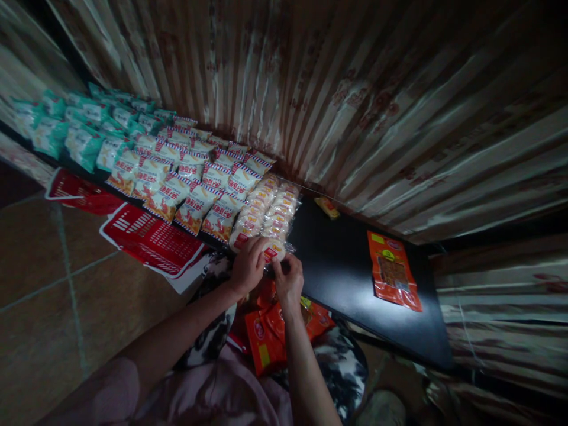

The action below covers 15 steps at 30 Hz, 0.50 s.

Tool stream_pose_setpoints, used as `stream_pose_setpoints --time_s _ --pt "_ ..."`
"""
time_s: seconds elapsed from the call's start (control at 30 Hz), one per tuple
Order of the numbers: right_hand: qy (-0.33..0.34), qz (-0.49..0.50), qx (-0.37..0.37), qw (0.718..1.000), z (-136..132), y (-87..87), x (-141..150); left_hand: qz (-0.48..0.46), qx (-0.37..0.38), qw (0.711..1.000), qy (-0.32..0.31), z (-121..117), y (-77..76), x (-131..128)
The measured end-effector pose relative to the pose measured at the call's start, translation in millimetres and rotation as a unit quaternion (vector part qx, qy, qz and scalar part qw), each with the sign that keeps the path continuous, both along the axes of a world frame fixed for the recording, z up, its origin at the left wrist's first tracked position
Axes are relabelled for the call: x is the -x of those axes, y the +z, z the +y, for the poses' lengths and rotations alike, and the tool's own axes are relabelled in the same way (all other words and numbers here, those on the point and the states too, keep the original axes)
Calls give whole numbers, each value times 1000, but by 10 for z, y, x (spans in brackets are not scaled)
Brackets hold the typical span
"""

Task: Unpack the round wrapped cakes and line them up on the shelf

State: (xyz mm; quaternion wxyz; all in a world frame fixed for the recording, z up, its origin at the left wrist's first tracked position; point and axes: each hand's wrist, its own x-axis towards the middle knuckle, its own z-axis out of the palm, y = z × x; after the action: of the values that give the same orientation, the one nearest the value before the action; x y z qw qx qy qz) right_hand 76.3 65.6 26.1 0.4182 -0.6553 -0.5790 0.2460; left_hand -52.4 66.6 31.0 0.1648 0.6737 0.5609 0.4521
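Mauve cloth clothing (222, 390) lies below the fingers. Left hand (248, 267) and right hand (289, 279) narrowly pinch opposite edges of a round white snack in clear plastic (272, 253), just before matching white packs (278, 218) beyond the fingertips; I'd guess it's light, slippery and brittle, best gripped gently by its rim.

A pleated curtain (332, 89) is hanging along the far side. Teal snack bags (83, 147) are crowding the left end of the bench (331, 260). Red plastic baskets (153, 242) are sitting by its near left edge.
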Motion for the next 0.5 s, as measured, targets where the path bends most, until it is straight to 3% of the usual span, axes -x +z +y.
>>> stream_pose_setpoints --time_s 0.23,0.5 --pt "2 -22 -8 1000 54 -43 -2 24 -22 999 -7 -4 -81 -8" --pt "-8 -14 5 1000 89 -72 -45 14 -34 999 41 8 -110 0"
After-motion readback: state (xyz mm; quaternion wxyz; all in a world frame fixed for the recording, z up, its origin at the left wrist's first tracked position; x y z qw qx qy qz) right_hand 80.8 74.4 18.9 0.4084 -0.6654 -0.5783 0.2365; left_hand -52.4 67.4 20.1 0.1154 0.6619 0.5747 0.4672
